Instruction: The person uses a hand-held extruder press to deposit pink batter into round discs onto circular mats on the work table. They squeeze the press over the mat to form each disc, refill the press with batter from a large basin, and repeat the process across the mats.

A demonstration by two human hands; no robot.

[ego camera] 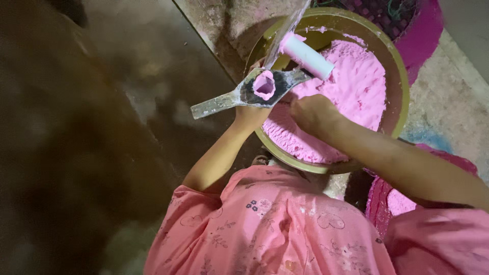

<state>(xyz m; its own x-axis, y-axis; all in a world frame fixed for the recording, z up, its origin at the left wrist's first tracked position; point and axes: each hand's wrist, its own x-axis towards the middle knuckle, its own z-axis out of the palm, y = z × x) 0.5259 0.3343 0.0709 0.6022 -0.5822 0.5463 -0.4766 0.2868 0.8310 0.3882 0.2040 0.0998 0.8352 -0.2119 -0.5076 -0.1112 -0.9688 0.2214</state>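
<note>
Dim concrete floor (153, 66) lying under wide basin (402, 91) heaped with pink powder (356, 86). Left hand (252, 114) clutching metal mould (262, 86) underneath, cavity packed pink. Right hand (313, 114) pressing into powder, fingers curled. Judging powder soft, crumbly, light; mould stiff, dusty, likely slippery — gripping flat handle seems safest.

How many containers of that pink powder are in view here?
2. A large olive-rimmed bowl heaped with pink powder sits in front of the person; a smaller magenta basket holding powder is lower right, partly hidden by the right arm. Others may lie out of view.
</note>
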